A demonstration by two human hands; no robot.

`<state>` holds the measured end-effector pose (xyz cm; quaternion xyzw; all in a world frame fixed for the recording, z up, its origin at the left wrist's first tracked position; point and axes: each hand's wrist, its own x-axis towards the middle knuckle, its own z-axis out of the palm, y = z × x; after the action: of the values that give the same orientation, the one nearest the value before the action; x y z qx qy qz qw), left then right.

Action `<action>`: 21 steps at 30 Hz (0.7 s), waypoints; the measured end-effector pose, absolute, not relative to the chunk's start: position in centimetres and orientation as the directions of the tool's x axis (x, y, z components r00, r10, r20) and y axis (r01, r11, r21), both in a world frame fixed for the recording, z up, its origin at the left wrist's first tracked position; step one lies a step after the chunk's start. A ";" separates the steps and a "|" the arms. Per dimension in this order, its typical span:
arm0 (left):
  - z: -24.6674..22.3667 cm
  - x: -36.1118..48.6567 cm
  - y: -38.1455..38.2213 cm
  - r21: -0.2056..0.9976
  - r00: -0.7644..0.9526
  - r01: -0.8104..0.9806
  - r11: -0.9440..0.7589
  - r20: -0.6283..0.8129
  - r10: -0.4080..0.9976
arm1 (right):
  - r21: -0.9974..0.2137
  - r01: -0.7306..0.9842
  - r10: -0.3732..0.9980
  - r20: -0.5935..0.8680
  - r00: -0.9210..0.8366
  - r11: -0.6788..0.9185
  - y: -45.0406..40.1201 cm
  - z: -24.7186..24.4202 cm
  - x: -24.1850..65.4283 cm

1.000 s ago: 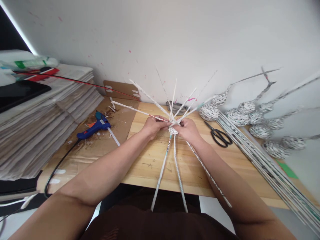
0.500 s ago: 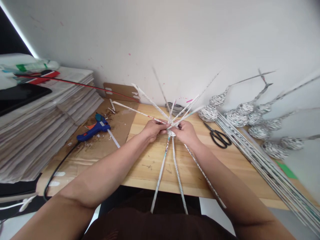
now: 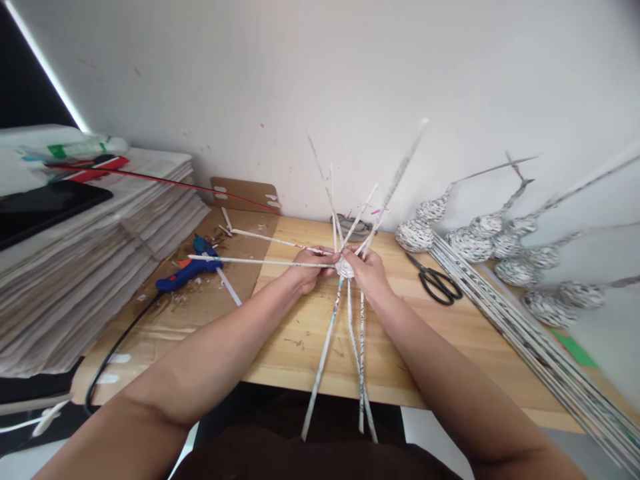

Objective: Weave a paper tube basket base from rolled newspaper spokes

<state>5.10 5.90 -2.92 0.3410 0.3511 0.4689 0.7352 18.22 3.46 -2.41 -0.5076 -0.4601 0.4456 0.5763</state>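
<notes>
Between both hands is a small woven piece of rolled newspaper, with paper tubes fanning out on all sides. My left hand pinches its left edge, where two tubes stretch out leftward across the fingers. My right hand grips the right edge, thumb on top near the weave. Several tubes point up towards the wall, and several hang down, such as one paper tube reaching past the table's front edge. The fingertips partly hide the weave.
Black scissors lie right of the hands, beside a bundle of paper tubes. Gourd-shaped woven pieces stand along the wall. At left are a blue glue gun on cardboard and a tall paper stack. A grey object sits behind.
One tube has swung down to point left over my left hand. Another tube at upper right stands steeper, and the hanging tube by my right forearm has swung inward.
</notes>
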 end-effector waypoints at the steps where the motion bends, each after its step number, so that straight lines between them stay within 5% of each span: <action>1: -2.9 5.2 5.9 0.828 0.316 -0.452 0.333 -0.200 0.927 | -0.994 -0.049 0.978 0.090 0.187 0.100 3.4 -2.4 18.2; 13: -2.5 5.2 5.7 0.778 0.358 -0.487 0.398 -0.238 0.903 | -0.973 -0.198 0.987 0.095 0.126 0.119 3.3 -2.7 18.0; 21: -2.1 5.2 5.8 0.819 0.312 -0.424 0.386 -0.268 0.912 | -0.979 0.012 0.978 0.204 -0.052 0.204 3.1 -2.0 18.8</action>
<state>5.21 5.81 -2.08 0.3237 0.3767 0.4497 0.7423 18.80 3.05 -1.96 -0.4375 -0.5653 0.4543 0.5317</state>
